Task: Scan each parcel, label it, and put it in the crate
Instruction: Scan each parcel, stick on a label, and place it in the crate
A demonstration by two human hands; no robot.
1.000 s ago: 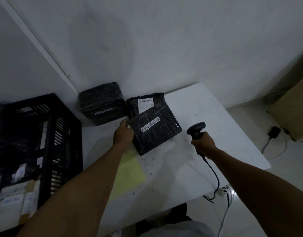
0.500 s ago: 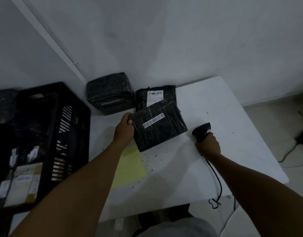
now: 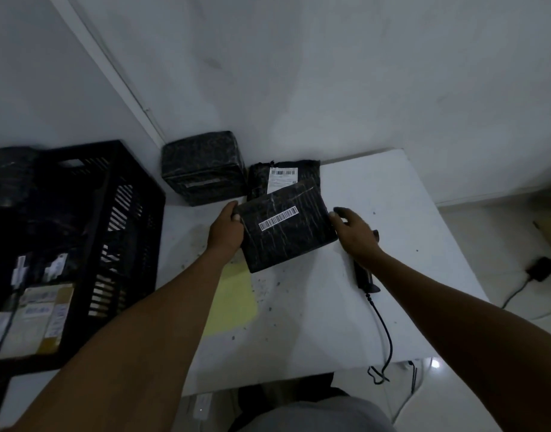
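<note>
Surroundings: a cube-shaped parcel in black wrap [image 3: 202,166] sat in the table's far corner; just beside it a flat black parcel with a white label [image 3: 283,179] lay partly under the held one.
Scanner: the black handheld barcode scanner [image 3: 365,275] lay on the table beneath the right forearm, its cable trailing over the near edge.
Crate: a black slatted plastic crate [image 3: 112,232] stood at the left, labelled packets inside.
Held parcel: a flat black-wrapped parcel with a white barcode strip [image 3: 286,226], lifted and tilted.
Left hand [image 3: 224,229]: gripped the parcel's left edge.
Right hand [image 3: 352,232]: fingers spread wide, touching its right edge.
Surface: white table [image 3: 392,219] with dark specks and a pale yellow sheet [image 3: 233,300].
Room: white walls.
</note>
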